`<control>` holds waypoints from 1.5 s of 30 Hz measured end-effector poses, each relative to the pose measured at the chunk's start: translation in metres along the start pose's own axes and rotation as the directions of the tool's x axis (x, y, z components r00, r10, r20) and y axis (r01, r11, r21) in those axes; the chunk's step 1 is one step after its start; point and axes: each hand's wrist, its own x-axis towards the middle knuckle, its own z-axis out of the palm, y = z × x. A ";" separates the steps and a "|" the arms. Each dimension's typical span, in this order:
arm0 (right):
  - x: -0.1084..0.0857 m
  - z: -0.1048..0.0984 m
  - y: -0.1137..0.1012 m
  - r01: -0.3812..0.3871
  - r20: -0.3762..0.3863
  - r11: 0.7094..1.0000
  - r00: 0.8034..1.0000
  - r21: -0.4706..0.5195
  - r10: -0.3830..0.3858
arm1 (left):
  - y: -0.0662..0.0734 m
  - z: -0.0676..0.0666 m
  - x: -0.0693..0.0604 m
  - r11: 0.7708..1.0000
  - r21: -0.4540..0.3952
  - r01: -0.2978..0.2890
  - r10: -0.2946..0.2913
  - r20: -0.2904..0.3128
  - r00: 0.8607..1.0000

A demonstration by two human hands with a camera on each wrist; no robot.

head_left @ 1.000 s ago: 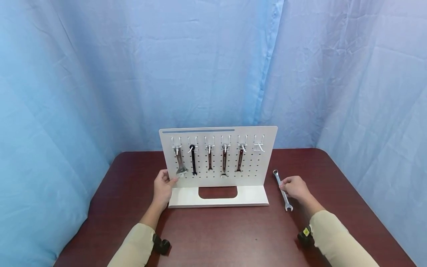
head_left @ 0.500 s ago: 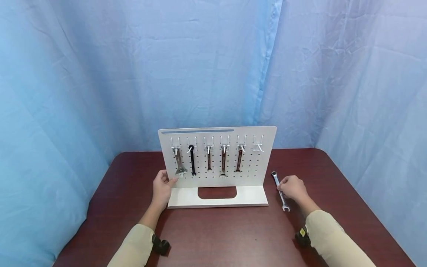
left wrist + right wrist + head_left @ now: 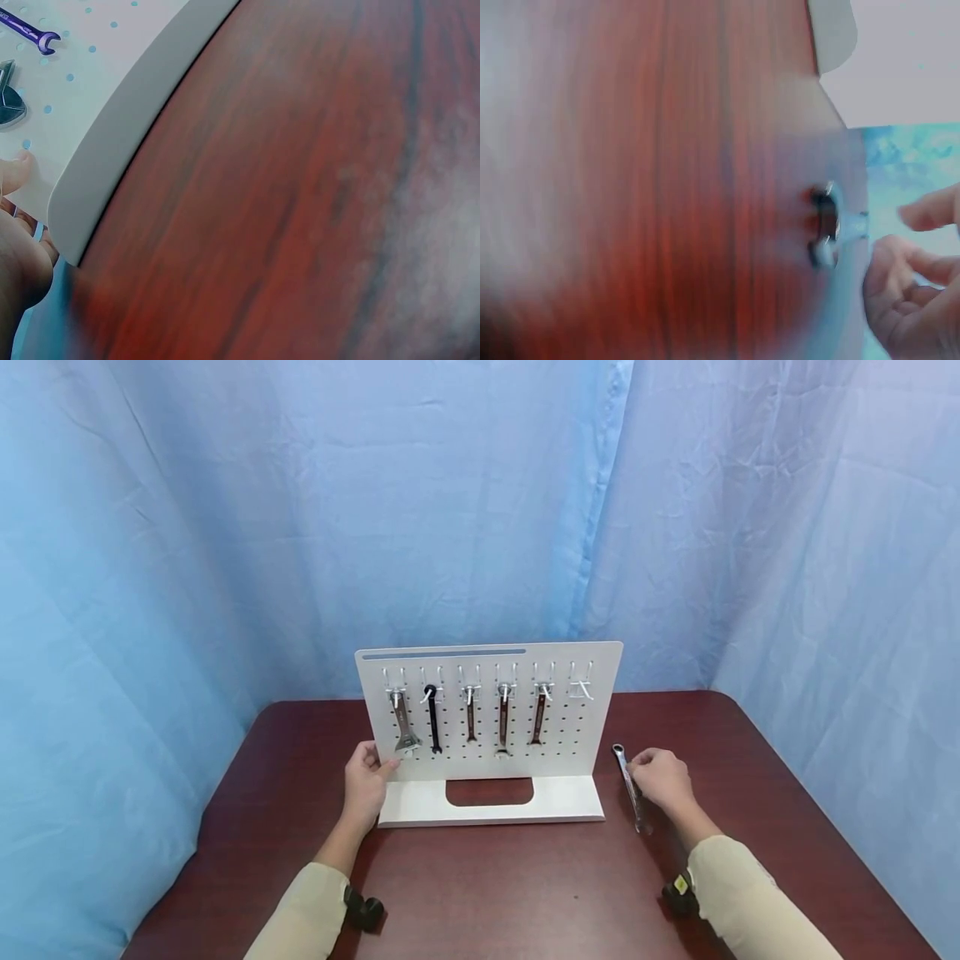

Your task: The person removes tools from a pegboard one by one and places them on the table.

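Note:
My left hand (image 3: 365, 783) grips the lower left edge of a white pegboard stand (image 3: 491, 814), thumb in front and fingers behind. My right hand (image 3: 663, 779), right of the board, pinches a silver combination wrench (image 3: 623, 767) near its middle. The wrench's ring end points toward the back; its open end (image 3: 826, 229) is blurred. An adjustable wrench (image 3: 403, 722), a black wrench (image 3: 434, 725) and three shiny wrenches (image 3: 503, 725) hang on the board's hooks. The rightmost hook (image 3: 582, 687) holds nothing. In the left wrist view, the left thumb (image 3: 13, 172) lies near the adjustable wrench's head (image 3: 10, 105).
The stand is on a dark red wood-grain table (image 3: 495, 893). Light blue curtains (image 3: 450, 527) enclose the back and both sides. Black wrist cameras (image 3: 363, 912) sit beneath both sleeves.
My right hand and the wrench have shifted slightly left, and the wrench's open end now looks blurred. My left hand keeps its place on the board.

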 end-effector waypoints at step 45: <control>-0.022 0.033 -0.150 0.289 -0.043 0.748 0.943 0.597 -0.330 | 0.001 0.001 -0.001 0.999 0.020 -0.042 0.042 -0.002 0.999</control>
